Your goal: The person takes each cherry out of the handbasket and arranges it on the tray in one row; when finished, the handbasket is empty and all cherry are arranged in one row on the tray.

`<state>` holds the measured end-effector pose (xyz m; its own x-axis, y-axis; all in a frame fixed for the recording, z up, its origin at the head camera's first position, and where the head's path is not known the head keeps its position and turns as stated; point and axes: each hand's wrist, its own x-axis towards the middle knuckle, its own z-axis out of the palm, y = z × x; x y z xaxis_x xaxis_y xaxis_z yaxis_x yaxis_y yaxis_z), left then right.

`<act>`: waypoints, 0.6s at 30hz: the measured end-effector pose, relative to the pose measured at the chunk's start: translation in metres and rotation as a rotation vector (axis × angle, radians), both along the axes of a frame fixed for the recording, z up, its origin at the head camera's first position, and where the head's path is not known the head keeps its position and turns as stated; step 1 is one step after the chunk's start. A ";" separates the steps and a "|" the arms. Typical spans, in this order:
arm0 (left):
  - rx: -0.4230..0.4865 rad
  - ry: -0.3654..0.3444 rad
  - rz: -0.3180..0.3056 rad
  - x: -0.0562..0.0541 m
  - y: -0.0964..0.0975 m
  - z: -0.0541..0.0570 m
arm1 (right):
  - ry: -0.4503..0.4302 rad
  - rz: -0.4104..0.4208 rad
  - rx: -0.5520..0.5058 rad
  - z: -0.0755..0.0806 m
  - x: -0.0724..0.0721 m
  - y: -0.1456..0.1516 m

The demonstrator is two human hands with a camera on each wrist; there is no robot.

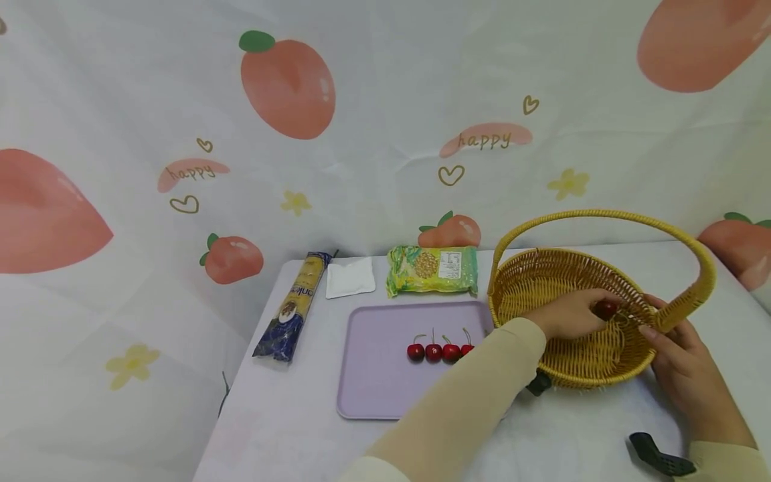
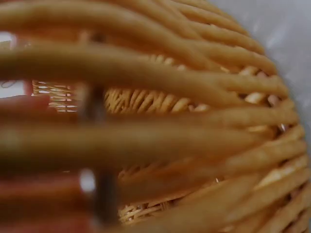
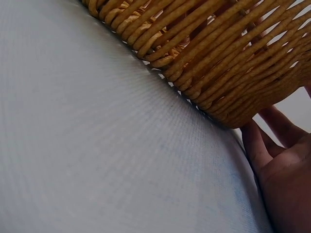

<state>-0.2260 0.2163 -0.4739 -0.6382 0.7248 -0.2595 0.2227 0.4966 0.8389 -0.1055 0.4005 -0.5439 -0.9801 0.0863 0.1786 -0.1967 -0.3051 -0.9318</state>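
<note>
A yellow wicker basket [image 1: 593, 268] with a tall arched handle stands on the right of the table. My left hand [image 1: 575, 314] reaches over its near rim and pinches a dark red cherry [image 1: 604, 308] inside, near the right wall. With its thumb at the rim, my right hand [image 1: 683, 355] grips the basket's right side by the foot of the handle. In the right wrist view, the fingers of that hand [image 3: 284, 160] touch the basket's woven wall [image 3: 209, 63]. Close-up wicker [image 2: 194, 141] fills most of the left wrist view.
A lilac tray [image 1: 373, 361] left of the basket bears a row of several stemmed cherries [image 1: 433, 353], partly hidden by my left sleeve. Behind it lie a green-yellow packet [image 1: 432, 270] and a white sachet [image 1: 351, 278]. A blue-yellow noodle-like packet [image 1: 294, 308] lies at the left.
</note>
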 end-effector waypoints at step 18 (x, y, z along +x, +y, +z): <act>-0.266 0.237 -0.260 0.005 0.010 -0.006 | -0.009 0.010 0.007 0.001 0.001 -0.001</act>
